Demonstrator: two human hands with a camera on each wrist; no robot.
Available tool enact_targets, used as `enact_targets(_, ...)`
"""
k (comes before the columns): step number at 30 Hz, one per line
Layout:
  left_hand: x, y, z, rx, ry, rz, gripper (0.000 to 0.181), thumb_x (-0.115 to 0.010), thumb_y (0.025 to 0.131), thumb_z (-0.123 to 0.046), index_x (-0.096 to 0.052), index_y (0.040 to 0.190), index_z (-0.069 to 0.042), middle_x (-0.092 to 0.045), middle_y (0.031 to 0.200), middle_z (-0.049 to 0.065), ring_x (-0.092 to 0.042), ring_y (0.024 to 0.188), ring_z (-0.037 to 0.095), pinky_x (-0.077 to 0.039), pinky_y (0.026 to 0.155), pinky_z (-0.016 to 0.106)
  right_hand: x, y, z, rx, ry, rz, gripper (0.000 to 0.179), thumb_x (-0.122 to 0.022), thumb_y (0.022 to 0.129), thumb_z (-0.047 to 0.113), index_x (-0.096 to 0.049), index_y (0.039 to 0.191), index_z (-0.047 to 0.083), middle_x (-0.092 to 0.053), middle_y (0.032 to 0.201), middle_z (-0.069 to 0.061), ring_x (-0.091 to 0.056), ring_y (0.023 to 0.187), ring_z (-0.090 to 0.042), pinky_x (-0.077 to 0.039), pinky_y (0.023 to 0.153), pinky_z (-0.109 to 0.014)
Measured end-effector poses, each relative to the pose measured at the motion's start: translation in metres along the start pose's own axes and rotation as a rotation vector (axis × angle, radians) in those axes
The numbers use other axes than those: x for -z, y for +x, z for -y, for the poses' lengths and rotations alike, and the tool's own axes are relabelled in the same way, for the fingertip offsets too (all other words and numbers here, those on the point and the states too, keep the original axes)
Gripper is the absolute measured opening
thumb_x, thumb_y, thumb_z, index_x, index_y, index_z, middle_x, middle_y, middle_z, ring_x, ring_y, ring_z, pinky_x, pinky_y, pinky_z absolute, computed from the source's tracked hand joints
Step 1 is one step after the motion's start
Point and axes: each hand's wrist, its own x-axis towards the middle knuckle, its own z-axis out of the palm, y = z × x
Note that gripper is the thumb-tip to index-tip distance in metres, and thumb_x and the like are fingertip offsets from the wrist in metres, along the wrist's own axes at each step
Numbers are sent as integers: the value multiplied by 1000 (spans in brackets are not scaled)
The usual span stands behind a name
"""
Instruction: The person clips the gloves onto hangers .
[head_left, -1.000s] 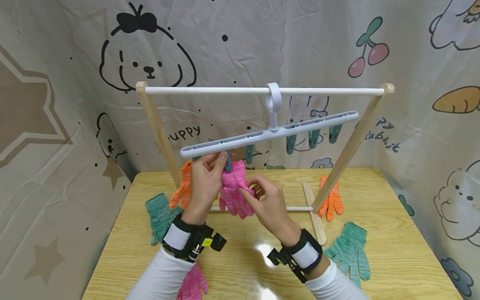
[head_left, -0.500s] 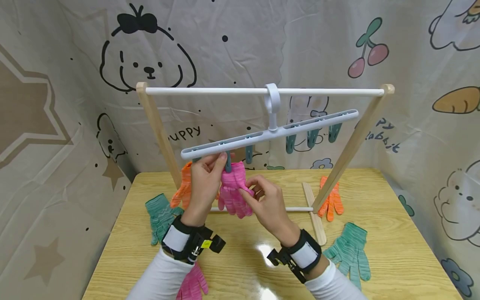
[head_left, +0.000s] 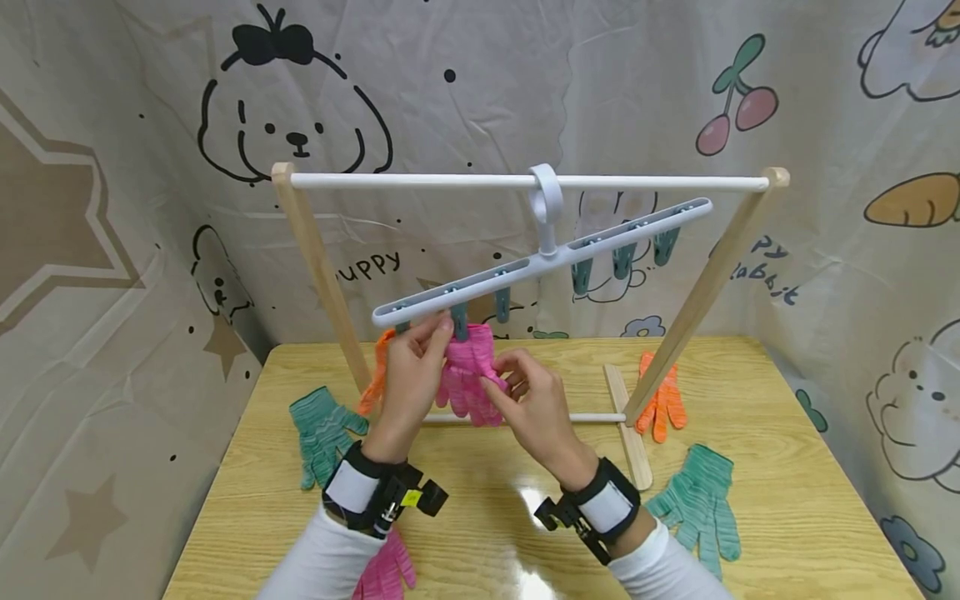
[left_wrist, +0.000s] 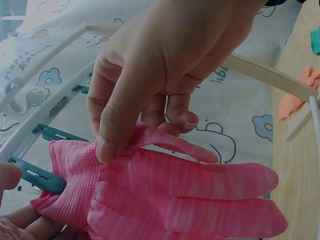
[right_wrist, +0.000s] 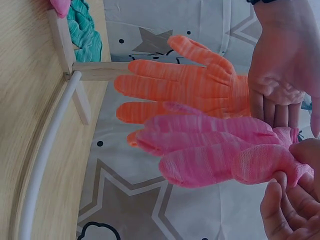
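A pink glove (head_left: 468, 371) hangs fingers down under the left half of the white clip hanger (head_left: 540, 265). A teal clip (left_wrist: 42, 177) sits on its cuff. My left hand (head_left: 412, 367) holds the cuff's left side, thumb beside the clip and fingers behind. My right hand (head_left: 536, 400) pinches the right edge of the glove below the cuff, between thumb and fingers. Behind my left hand hangs an orange glove (right_wrist: 185, 85), mostly covered in the head view. The hanger slopes down to the left, hooked over the white rod (head_left: 420, 182).
Wooden posts (head_left: 701, 292) carry the rod. Several teal clips (head_left: 622, 260) hang from the hanger. On the table (head_left: 480, 517) lie teal gloves (head_left: 701, 504) at both sides, an orange glove (head_left: 662, 398) by the right post, and another pink glove (head_left: 386, 571) near my left sleeve.
The hanger's left end has dipped and shifted slightly right, while its right end has risen. The pink glove's fingertips sit a little higher. Both hands keep their hold.
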Motion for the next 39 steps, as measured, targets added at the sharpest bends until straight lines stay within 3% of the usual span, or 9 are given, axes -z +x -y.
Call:
enact_targets(7,2,-2,8,-5,1,12,35,-57,103,-16,-64,132,3,-70,125,21,-60,75,0,-45,62,13,-1,-1,-3,-14,-6,3,21,-78,88,7,-63,103,2,-72,91,-12,-63,65,-13,-54,59,-22)
enact_targets(14,4,-5,18,8,-6,14,34,-55,104,-13,-64,130,7,-72,105,29,-56,62,-1,-44,57,15,-2,-5,-10,-45,9,17,25,-78,88,9,-61,106,3,-72,91,-11,-63,65,-11,-54,58,-22)
enact_targets(17,5,-6,21,-3,-10,15,30,-55,103,-12,-68,122,8,-73,99,23,-60,70,1,-48,64,15,-2,-6,-12,-52,16,20,26,-77,89,9,-61,108,3,-72,90,-11,-63,65,-10,-54,58,-22)
enact_targets(22,8,-9,27,-16,17,33,26,-56,103,-11,-72,112,7,-63,75,9,-50,58,7,-38,52,18,-2,-9,-16,-62,27,29,27,-77,90,10,-60,110,3,-73,90,-12,-63,66,-11,-54,58,-22)
enact_targets(25,9,-10,29,-31,22,63,26,-56,102,-10,-71,114,8,-63,71,11,-50,55,7,-37,50,18,-2,-10,-20,-72,28,33,28,-76,90,10,-60,111,3,-73,90,-12,-63,66,-10,-54,58,-22)
enact_targets(28,10,-12,32,-36,43,83,29,-56,102,-9,-68,121,10,-66,78,18,-55,60,11,-40,53,17,-3,-11,-23,-84,22,36,28,-76,90,10,-59,112,4,-73,90,-11,-62,66,-9,-53,58,-22)
enact_targets(32,12,-14,37,-39,99,90,34,-58,102,-11,-64,128,10,-73,107,26,-71,91,21,-53,76,17,-3,-12,-26,-98,15,43,28,-76,91,11,-60,112,4,-73,90,-10,-61,64,-8,-52,57,-22)
enact_targets(35,14,-16,41,-40,126,94,35,-59,102,-13,-64,129,9,-69,125,26,-68,115,32,-55,95,29,-4,-14,-29,-99,10,51,27,-75,91,13,-62,112,4,-74,89,-10,-62,63,-8,-52,56,-23)
enact_targets(39,16,-18,47,-43,130,90,35,-59,102,-12,-63,128,10,-67,126,27,-66,118,38,-54,101,43,-4,-17,-32,-101,-10,62,25,-74,93,16,-64,113,5,-74,89,-10,-62,62,-6,-53,56,-23)
